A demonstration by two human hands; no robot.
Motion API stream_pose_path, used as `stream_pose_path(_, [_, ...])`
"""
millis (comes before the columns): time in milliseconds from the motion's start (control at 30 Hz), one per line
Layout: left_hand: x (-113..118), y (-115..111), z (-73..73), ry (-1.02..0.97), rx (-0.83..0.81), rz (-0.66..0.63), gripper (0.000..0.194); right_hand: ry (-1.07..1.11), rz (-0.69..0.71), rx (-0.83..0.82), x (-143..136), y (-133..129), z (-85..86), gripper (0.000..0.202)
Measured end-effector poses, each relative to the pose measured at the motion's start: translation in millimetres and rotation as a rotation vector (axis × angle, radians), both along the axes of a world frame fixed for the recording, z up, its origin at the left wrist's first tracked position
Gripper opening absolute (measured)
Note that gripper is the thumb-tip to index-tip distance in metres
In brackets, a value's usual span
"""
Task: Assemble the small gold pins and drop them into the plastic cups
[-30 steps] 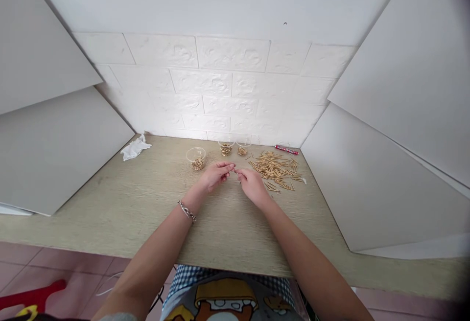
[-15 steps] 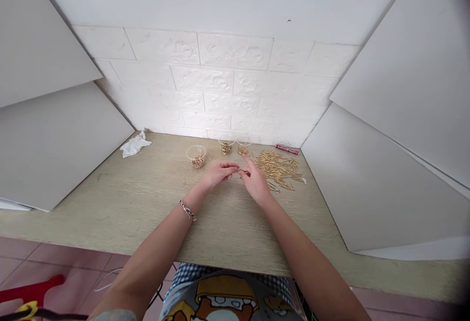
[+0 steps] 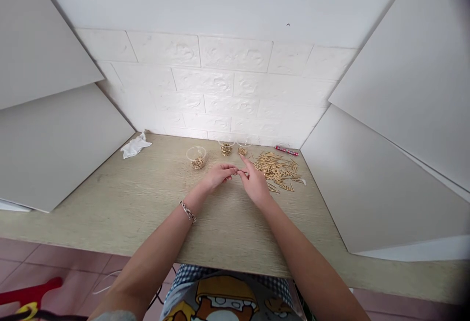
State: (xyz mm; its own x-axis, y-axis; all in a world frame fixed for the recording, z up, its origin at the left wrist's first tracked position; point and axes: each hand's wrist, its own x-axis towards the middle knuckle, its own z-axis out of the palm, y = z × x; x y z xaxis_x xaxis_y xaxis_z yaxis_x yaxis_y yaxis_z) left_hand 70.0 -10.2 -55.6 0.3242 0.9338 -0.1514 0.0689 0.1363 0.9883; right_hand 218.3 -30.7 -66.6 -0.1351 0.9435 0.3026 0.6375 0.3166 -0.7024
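Observation:
My left hand (image 3: 222, 174) and my right hand (image 3: 253, 179) meet fingertip to fingertip above the middle of the table. Each is closed in a pinch, and whatever small piece sits between the fingertips is too small to name. The right index finger stretches forward. Just right of that hand lies a loose pile of thin gold-coloured pins (image 3: 273, 168). Behind the hands stand clear cups holding small gold pieces: one cup (image 3: 196, 157) to the left, a second cup (image 3: 226, 148) near the wall, and a third cup (image 3: 242, 148) beside it.
A crumpled white tissue (image 3: 135, 145) lies at the back left of the wooden table (image 3: 154, 213). At the back right is a red tube-like item (image 3: 287, 150). White panels (image 3: 66, 149) flank both sides, and a white brick-patterned wall (image 3: 216, 81) closes the back.
The fingertips of both hands have shifted slightly and remain together. The cups and the gold pile stay as they were.

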Motion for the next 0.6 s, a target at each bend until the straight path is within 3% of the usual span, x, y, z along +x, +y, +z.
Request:
stream_pose_path(200, [0.5,-0.6,-0.4,0.0,-0.012,-0.03,0.027,0.004,-0.016,0.009,-1.1,0.3,-1.6,0.047])
stream_pose_path(400, [2.0,-0.9,-4.1,-0.016,-0.016,-0.027,0.032,0.007,-0.057,0.018,0.6,2.1,-2.6,0.02])
stream_pose_path(600, [1.0,0.9,-7.2,0.025,0.028,0.007,0.033,-0.041,-0.044,0.04,1.0,3.7,-5.4,0.021])
